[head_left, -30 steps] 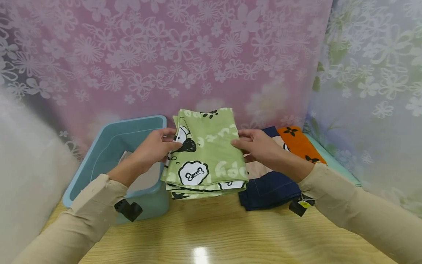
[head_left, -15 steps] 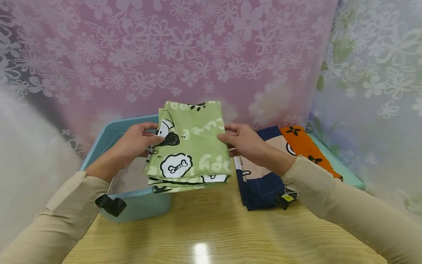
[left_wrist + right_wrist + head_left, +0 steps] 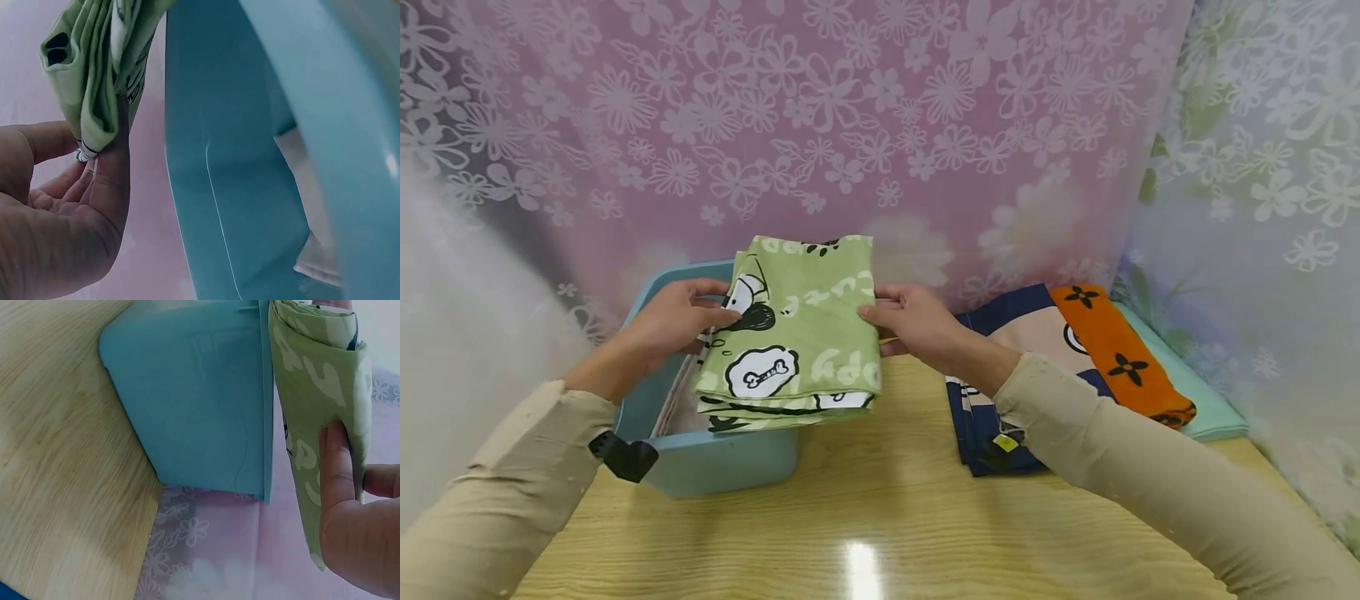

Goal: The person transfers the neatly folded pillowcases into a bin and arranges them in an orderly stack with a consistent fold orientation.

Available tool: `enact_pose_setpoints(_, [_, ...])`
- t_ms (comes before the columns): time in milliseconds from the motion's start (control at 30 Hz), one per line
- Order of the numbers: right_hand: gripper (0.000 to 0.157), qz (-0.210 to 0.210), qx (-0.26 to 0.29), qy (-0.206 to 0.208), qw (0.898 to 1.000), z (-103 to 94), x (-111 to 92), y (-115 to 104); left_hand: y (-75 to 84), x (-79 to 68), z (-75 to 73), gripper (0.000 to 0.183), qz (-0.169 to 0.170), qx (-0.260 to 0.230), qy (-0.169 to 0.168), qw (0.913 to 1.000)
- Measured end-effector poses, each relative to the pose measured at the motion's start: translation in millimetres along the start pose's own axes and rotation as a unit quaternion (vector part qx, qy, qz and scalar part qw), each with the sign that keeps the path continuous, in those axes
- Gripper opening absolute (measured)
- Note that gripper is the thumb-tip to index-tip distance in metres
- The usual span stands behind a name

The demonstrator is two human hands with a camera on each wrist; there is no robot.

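Note:
A folded green cloth (image 3: 816, 333) with white lettering, a bone and a cartoon dog print is held up over the right part of a blue plastic bin (image 3: 730, 462). My left hand (image 3: 666, 329) pinches its left edge, thumb on top and fingers beneath. On the opposite edge, my right hand (image 3: 917, 325) grips in the same way. The left wrist view shows the cloth's layered folds (image 3: 97, 119) between thumb and fingers. Inside the bin lies a pale folded cloth (image 3: 681, 404), mostly covered by the green one.
To the right on the wooden table (image 3: 887, 500) lie a navy and beige folded cloth (image 3: 1022, 325), an orange cloth with dark flowers (image 3: 1127, 358) and a mint-green cloth (image 3: 1213, 408). A pink floral curtain (image 3: 925, 192) hangs behind.
Both hands have carried the green cloth leftward, from between the bin and the navy cloth to over the bin. Their hold on it has stayed the same.

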State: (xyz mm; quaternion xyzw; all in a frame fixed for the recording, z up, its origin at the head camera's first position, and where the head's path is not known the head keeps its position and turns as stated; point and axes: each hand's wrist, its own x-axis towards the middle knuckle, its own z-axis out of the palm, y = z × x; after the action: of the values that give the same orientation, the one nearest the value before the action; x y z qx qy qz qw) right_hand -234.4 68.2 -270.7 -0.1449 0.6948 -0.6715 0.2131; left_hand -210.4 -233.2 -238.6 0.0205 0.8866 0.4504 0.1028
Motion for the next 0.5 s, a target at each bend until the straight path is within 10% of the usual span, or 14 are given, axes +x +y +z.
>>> enact_pose_setpoints(500, [0.037, 0.006, 0.03, 0.0, 1.0, 37.1, 47.4, 7.5, -38.6, 5.7, -38.3, 0.073, -0.023, 0.014, -0.017, 0.9995])
